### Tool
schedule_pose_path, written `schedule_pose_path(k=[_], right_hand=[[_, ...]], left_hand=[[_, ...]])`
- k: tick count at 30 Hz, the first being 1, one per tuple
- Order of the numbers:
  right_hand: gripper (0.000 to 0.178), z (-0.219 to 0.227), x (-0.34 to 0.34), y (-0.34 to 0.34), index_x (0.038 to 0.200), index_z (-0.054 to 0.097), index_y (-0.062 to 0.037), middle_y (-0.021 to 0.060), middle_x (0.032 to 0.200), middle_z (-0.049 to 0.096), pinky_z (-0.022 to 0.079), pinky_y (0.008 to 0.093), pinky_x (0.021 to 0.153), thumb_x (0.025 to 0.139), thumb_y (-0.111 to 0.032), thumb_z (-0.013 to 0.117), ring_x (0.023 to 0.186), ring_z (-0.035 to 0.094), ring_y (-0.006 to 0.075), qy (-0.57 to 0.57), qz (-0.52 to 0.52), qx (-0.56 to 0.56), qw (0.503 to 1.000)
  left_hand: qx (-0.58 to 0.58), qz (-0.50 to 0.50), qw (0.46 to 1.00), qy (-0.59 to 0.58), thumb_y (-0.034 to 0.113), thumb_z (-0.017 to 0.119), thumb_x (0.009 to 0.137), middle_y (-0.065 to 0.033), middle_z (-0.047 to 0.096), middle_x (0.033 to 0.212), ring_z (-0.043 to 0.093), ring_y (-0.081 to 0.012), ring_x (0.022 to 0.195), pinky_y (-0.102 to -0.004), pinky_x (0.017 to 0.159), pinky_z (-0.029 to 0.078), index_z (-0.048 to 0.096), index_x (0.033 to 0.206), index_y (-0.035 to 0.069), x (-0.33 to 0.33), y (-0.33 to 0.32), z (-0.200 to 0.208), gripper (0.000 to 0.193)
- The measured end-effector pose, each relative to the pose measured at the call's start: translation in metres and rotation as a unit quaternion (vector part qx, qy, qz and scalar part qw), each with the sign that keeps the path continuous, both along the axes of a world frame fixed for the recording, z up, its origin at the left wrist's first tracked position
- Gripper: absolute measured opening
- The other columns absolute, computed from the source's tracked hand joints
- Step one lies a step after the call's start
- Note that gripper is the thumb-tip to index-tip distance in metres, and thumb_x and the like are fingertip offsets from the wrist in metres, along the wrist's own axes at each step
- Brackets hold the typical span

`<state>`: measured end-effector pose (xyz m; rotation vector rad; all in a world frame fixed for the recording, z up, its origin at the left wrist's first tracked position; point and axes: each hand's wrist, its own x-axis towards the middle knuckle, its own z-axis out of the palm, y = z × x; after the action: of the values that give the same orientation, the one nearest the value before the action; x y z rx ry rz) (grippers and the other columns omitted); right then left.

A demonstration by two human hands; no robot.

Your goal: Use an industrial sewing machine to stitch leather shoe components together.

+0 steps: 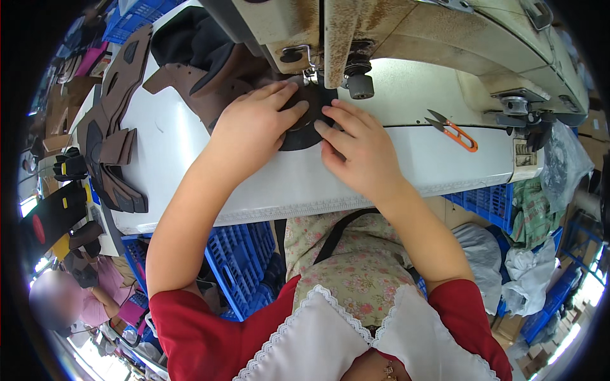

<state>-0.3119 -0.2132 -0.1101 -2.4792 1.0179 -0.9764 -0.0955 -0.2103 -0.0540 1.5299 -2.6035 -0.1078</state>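
Note:
A dark, rounded leather-like piece (300, 141) lies under the presser foot (309, 79) of a sewing machine (432, 38). My left hand (251, 127) rests on its left part, fingers stretched forward close to the foot and thumb apart. At its right edge is my right hand (362, 149), with spread fingertips touching the rim and the fingers slightly bent. Brown and black material (213, 89) bunches up beyond my left hand, and whether it joins the dark piece I cannot tell. The stitching spot is partly hidden by the machine head.
Orange-handled thread snips (454, 131) lie on the white table (171, 159) at right. Stacked brown cut pieces (117, 127) line its left side. Blue crates (238, 267) stand below the front edge. A clear plastic bag (562, 162) hangs at far right. Another person (108, 289) sits at lower left.

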Motion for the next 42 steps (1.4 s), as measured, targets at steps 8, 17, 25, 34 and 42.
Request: schedule_pose_path(k=[8, 17, 25, 34, 42], right_hand=[[0.026, 0.001, -0.001, 0.000, 0.100, 0.074, -0.0093, 0.0119, 0.116, 0.065, 0.049, 0.0434, 0.095, 0.074, -0.012, 0.071, 0.119, 0.057, 0.0306, 0.013, 0.012, -0.009, 1.000], [0.027, 0.005, -0.001, 0.000, 0.101, 0.075, -0.0113, 0.0118, 0.118, 0.063, 0.048, 0.0445, 0.096, 0.074, -0.013, 0.071, 0.120, 0.056, 0.0308, 0.029, 0.023, -0.008, 0.999], [0.029, 0.006, 0.001, 0.003, 0.104, 0.074, -0.0100, 0.0127, 0.119, 0.063, 0.047, 0.0451, 0.096, 0.075, -0.013, 0.070, 0.120, 0.056, 0.0318, 0.044, 0.018, -0.014, 0.999], [0.032, 0.007, 0.009, 0.002, 0.108, 0.073, -0.0099, 0.0143, 0.122, 0.063, 0.046, 0.0443, 0.097, 0.077, -0.014, 0.068, 0.120, 0.056, 0.0325, 0.062, 0.015, -0.021, 0.998], [0.033, 0.008, 0.016, -0.002, 0.111, 0.072, -0.0087, 0.0148, 0.124, 0.063, 0.045, 0.0447, 0.099, 0.078, -0.013, 0.067, 0.120, 0.056, 0.0329, 0.082, 0.006, -0.032, 0.996]], left_hand=[[-0.012, -0.021, 0.999, 0.029, -0.001, 0.067, 0.069, -0.0113, 0.059, 0.137, 0.059, -0.0323, 0.119, -0.0405, 0.098, 0.050, 0.069, 0.121, 0.013, 0.006, 0.001, -0.004, 0.053], [-0.032, -0.025, 0.999, 0.003, 0.001, 0.069, 0.071, -0.0096, 0.058, 0.139, 0.057, -0.0303, 0.123, -0.0411, 0.097, 0.049, 0.067, 0.123, 0.015, 0.004, 0.003, -0.007, 0.054], [-0.018, -0.037, 0.999, 0.008, 0.002, 0.069, 0.073, -0.0094, 0.060, 0.136, 0.055, -0.0294, 0.127, -0.0426, 0.098, 0.048, 0.068, 0.122, 0.015, 0.011, -0.001, -0.005, 0.051], [-0.019, -0.058, 0.997, 0.046, -0.002, 0.064, 0.074, -0.0127, 0.062, 0.131, 0.055, -0.0312, 0.126, -0.0434, 0.101, 0.047, 0.071, 0.117, 0.012, 0.021, -0.012, -0.007, 0.046], [-0.044, -0.082, 0.993, 0.079, -0.003, 0.064, 0.073, -0.0134, 0.063, 0.129, 0.058, -0.0330, 0.120, -0.0425, 0.101, 0.047, 0.072, 0.115, 0.012, 0.026, -0.023, -0.008, 0.045]])
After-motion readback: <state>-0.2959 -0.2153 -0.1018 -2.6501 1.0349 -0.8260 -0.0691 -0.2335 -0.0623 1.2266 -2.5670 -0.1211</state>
